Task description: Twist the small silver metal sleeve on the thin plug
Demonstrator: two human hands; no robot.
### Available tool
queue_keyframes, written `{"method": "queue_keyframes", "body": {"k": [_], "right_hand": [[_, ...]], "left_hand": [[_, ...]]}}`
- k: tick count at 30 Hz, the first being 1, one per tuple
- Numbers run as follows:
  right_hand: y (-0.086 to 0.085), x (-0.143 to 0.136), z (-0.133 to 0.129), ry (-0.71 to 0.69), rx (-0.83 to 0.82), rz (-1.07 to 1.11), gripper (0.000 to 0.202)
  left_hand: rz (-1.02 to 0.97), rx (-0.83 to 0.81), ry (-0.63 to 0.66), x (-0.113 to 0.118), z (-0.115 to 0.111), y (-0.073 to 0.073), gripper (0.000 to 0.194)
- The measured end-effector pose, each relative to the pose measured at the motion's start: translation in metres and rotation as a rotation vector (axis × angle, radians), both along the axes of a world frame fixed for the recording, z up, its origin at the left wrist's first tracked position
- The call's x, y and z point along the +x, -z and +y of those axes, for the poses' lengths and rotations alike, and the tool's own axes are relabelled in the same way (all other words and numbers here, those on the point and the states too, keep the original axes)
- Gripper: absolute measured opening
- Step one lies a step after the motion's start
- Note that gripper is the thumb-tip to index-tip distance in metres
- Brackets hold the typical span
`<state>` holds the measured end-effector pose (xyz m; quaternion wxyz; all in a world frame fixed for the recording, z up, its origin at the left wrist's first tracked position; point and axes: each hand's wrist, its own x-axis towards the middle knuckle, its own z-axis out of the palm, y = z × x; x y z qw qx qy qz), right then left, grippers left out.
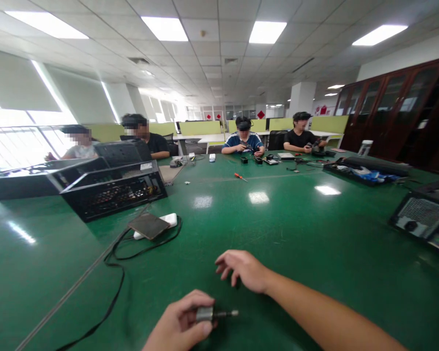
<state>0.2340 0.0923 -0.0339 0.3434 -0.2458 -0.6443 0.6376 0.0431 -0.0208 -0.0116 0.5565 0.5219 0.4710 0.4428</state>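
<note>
My left hand (185, 319) is closed round a small silver metal cylinder (205, 314) low in the middle of the view. A thin shaft with a light tip sticks out of the cylinder and points right. Above and to the right of it, my right hand (247, 270) hovers over the green table (278, 234) with its fingers apart and curved, palm side down, holding nothing. A small gap separates the right fingers from the cylinder and its shaft.
An open black computer case (113, 192) stands at the left, another case (420, 217) at the right. A dark flat device (149, 226) lies on a white one beside a black cable. Farther back are an orange screwdriver (238, 176), a black tray (366, 174) and several seated people.
</note>
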Motion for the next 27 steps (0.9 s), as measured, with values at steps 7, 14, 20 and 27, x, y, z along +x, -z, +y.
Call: {"method": "queue_keyframes", "body": {"k": [7,14,20,27], "right_hand": [[-0.004,0.114,0.027,0.421,0.240,-0.024,0.042],[-0.009,0.112,0.015,0.352,0.600,-0.360,0.045],[-0.012,0.102,0.005,0.321,0.623,-0.427,0.043],[-0.009,0.099,0.005,0.330,0.624,-0.425,0.028]], "left_hand": [[-0.055,-0.028,0.077,0.079,0.090,0.001,0.043],[-0.114,0.092,0.115,0.074,0.109,0.028,0.034],[-0.123,0.102,0.141,0.074,0.107,0.027,0.029],[-0.113,0.103,0.142,0.076,0.107,0.028,0.028]]}}
